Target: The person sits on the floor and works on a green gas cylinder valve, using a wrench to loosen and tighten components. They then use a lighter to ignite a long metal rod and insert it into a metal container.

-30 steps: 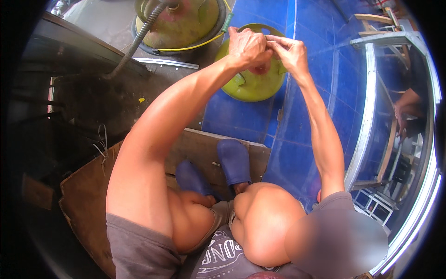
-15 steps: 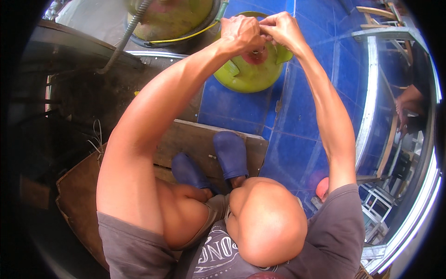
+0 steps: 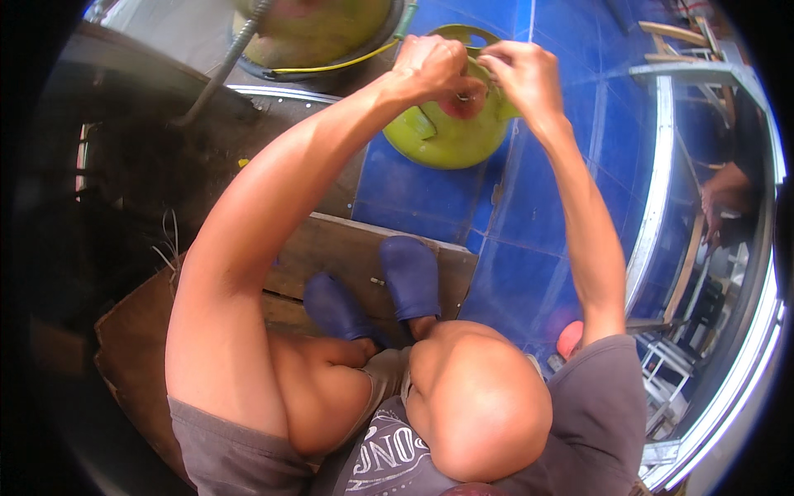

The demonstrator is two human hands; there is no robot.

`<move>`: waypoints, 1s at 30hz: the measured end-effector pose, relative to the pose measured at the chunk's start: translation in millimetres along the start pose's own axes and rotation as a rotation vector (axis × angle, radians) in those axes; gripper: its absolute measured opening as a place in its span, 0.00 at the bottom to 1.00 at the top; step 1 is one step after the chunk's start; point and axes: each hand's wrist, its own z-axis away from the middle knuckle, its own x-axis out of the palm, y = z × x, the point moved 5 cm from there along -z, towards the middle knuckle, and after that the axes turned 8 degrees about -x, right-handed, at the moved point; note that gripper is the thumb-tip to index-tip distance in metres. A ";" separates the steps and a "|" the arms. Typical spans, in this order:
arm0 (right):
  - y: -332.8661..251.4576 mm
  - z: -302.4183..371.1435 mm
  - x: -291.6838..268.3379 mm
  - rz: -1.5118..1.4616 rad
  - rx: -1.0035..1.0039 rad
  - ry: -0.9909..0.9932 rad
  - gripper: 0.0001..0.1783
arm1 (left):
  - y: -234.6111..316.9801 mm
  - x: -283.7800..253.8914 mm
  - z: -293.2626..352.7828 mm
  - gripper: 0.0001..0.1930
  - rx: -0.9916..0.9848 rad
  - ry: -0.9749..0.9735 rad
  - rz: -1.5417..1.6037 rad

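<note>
At upper centre, the curled left hand [image 3: 434, 68] and bunched right hand [image 3: 528, 76] hover over the green gas cylinder [image 3: 455, 145]; what they grip cannot be told. Uneven sideways pressure could tip it.

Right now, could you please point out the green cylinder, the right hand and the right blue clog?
Green cylinder [image 3: 451, 142]: head view, on its rounded top.
Right hand [image 3: 532, 81]: head view, on its back.
Right blue clog [image 3: 410, 274]: head view, on its upper.
</note>
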 end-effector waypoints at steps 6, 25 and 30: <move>11.8 53.7 6.8 -0.487 0.173 0.358 0.07 | 0.7 -0.4 13.6 0.10 0.091 0.090 -0.098; 14.7 120.1 56.6 -0.002 0.061 0.435 0.10 | 5.4 2.4 11.4 0.13 0.052 0.015 -0.053; 4.0 109.1 66.2 0.053 0.211 0.254 0.12 | 0.0 -2.1 15.3 0.12 0.127 0.220 0.002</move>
